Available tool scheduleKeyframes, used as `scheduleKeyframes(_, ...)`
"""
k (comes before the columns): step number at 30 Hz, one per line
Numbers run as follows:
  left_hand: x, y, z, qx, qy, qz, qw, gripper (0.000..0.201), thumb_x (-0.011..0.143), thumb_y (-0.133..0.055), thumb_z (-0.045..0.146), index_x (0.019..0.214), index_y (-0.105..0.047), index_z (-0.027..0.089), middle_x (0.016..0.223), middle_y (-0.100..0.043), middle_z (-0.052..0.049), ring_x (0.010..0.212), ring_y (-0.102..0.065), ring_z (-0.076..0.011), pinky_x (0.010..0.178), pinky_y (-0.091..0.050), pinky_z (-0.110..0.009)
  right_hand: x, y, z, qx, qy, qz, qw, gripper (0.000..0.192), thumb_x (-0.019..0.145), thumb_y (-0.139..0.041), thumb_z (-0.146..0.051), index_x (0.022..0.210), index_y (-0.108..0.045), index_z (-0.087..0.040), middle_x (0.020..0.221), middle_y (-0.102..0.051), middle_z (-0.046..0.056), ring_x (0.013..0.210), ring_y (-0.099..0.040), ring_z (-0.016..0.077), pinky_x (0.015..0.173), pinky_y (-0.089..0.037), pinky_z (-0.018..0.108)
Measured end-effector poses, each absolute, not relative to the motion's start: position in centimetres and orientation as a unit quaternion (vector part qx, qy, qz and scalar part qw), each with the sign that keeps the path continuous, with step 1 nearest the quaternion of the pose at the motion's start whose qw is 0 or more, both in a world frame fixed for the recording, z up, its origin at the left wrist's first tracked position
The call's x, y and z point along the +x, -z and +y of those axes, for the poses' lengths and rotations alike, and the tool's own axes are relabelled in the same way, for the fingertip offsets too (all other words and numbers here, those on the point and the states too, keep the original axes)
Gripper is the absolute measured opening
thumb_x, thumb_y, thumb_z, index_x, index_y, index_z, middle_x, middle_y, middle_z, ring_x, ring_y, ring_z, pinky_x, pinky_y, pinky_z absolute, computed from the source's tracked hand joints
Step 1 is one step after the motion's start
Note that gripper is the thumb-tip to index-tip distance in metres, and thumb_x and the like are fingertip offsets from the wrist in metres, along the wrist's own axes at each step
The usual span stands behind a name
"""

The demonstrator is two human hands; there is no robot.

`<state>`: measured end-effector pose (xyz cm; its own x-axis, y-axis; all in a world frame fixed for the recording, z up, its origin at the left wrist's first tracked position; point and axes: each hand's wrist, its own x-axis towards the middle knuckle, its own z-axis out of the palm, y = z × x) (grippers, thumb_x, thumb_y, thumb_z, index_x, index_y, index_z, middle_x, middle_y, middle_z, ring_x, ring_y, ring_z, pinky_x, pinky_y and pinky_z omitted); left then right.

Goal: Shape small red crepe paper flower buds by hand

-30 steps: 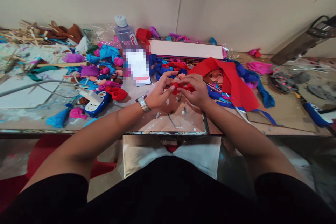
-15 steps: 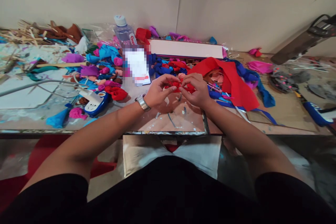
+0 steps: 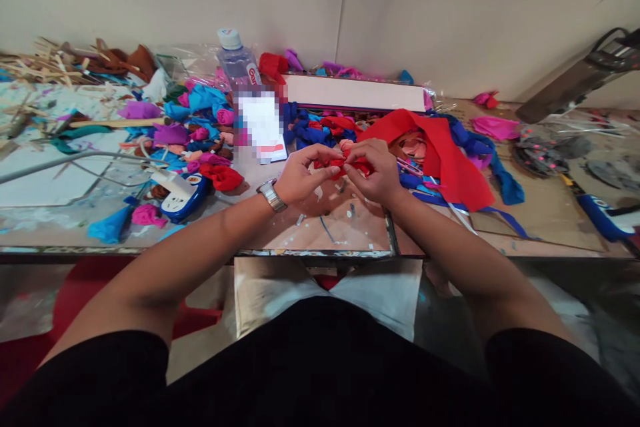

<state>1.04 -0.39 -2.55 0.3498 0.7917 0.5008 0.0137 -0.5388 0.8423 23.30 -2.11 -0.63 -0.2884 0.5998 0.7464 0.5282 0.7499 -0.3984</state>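
Mid-fold: left hand (image 3: 300, 177) and right hand (image 3: 376, 173) both pinched shut on small red cloth piece (image 3: 344, 164) just beside red sheet (image 3: 445, 153); next needs tighter tuck.

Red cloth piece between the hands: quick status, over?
Left hand and right hand both pinching the small red cloth piece above the table. Big red cloth lies just right; nothing blocks.
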Motion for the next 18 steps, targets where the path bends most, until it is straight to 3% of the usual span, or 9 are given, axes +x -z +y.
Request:
scheduleKeyframes(11, 0.98, 2.61, -0.38, 0.741, -0.499, 0.3, 0.336, 0.041, 0.09, -0.082, 0.06, 0.102, -0.08, 0.021, 0.094, -0.079, -0.005, 0.079, -0.067, -0.0164, 0.075, -0.054, -0.032, 23.27, 0.86, -1.92, -0.356, -0.039, -0.811, 0.464, 0.023, 0.099, -0.064, -0.049, 0.096, -0.068, -0.026, 0.096, -0.078, 0.007, 0.099, -0.071, 0.0282, 0.094, -0.049, 0.048)
scheduleKeyframes(18, 0.76, 2.58, -0.42, 0.762, -0.487, 0.28, 0.324, 0.036, 0.097, -0.076, 0.056, 0.114, -0.082, 0.025, 0.109, -0.082, -0.006, 0.094, -0.075, -0.0197, 0.085, -0.058, -0.034, 23.38, 0.93, -1.79, -0.353, -0.05, -0.81, 0.466, 0.023, 0.099, -0.065, -0.048, 0.098, -0.067, -0.025, 0.097, -0.078, 0.006, 0.095, -0.072, 0.0267, 0.091, -0.051, 0.046)
